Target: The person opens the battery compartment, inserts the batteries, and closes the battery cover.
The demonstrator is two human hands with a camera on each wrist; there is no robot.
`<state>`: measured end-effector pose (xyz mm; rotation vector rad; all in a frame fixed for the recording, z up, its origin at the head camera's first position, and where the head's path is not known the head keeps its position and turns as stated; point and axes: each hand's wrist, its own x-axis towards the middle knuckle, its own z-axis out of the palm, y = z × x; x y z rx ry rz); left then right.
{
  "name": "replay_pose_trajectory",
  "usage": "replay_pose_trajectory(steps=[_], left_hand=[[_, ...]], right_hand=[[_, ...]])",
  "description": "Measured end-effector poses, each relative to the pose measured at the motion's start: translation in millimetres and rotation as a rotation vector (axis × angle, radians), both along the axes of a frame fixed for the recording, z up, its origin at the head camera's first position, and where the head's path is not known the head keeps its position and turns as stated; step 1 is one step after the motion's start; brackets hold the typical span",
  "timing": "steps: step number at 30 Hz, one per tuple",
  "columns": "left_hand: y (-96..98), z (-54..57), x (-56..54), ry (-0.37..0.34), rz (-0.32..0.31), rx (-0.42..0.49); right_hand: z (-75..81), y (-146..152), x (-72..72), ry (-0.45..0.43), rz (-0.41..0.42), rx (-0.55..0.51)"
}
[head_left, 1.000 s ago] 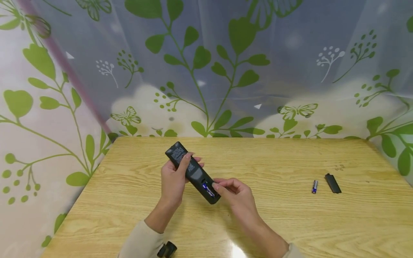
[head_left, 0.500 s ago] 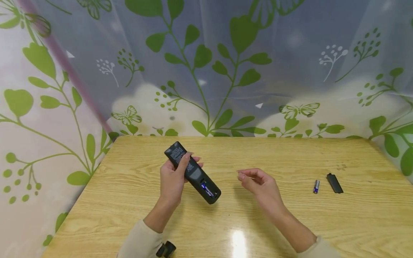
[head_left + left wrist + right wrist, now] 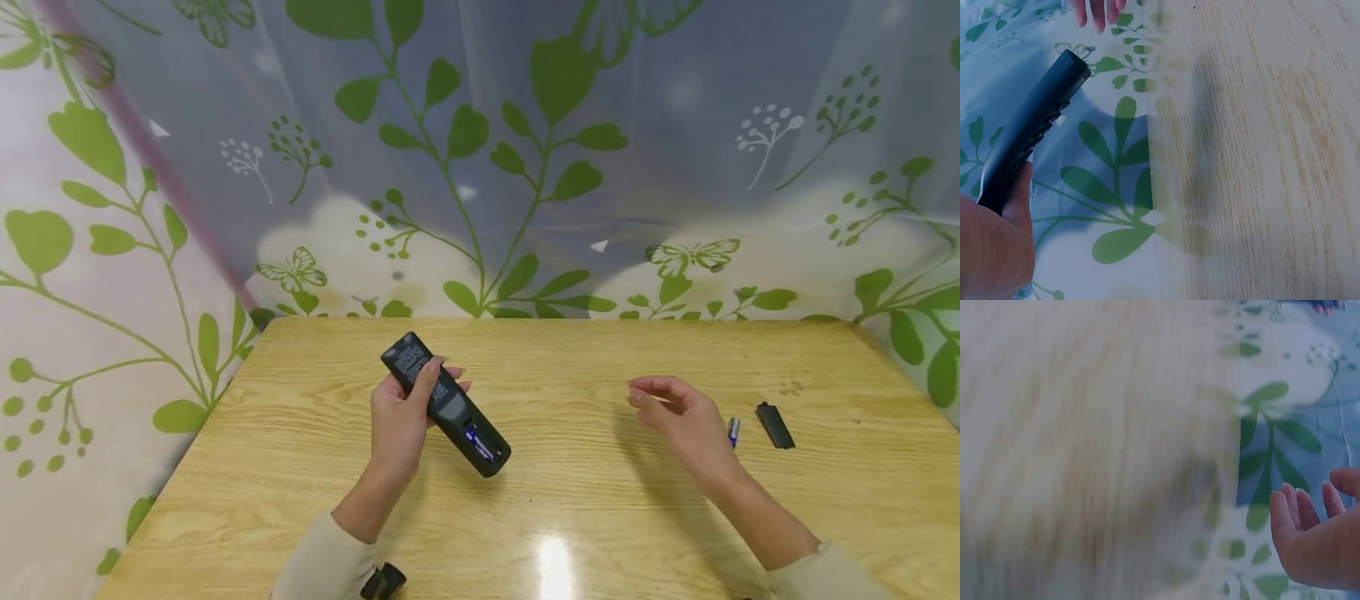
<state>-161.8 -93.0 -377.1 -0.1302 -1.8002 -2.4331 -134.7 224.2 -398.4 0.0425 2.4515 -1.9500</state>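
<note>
My left hand grips a black remote control, back side up, thumb across its labelled back. Its battery compartment at the lower end is uncovered, and a blue battery lies inside. In the left wrist view the remote shows edge-on with buttons along its underside. To the right, my right hand is over the table, fingers loosely bent and holding nothing; the right wrist view shows its fingers spread from the thumb. Just beyond it lies a second battery, partly hidden by the hand.
A black battery cover lies right of the loose battery on the wooden table. A leaf-patterned curtain hangs along the back and left edges. A small black object shows beside the left sleeve.
My right hand has left the remote's battery compartment and moved right, close to the loose battery. The left hand holds the remote almost unmoved.
</note>
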Motion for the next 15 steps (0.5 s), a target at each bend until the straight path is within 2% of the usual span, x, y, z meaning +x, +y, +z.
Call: replay_pose_trajectory(steps=[6, 15], left_hand=[[-0.6, -2.2, -0.3, -0.002, -0.001, -0.005], [-0.5, -2.6, -1.0, 0.008, -0.005, -0.016]], right_hand=[[4.3, 39, 1.2, -0.003, -0.016, 0.265], [2.4, 89, 4.9, -0.035, 0.01, 0.565]])
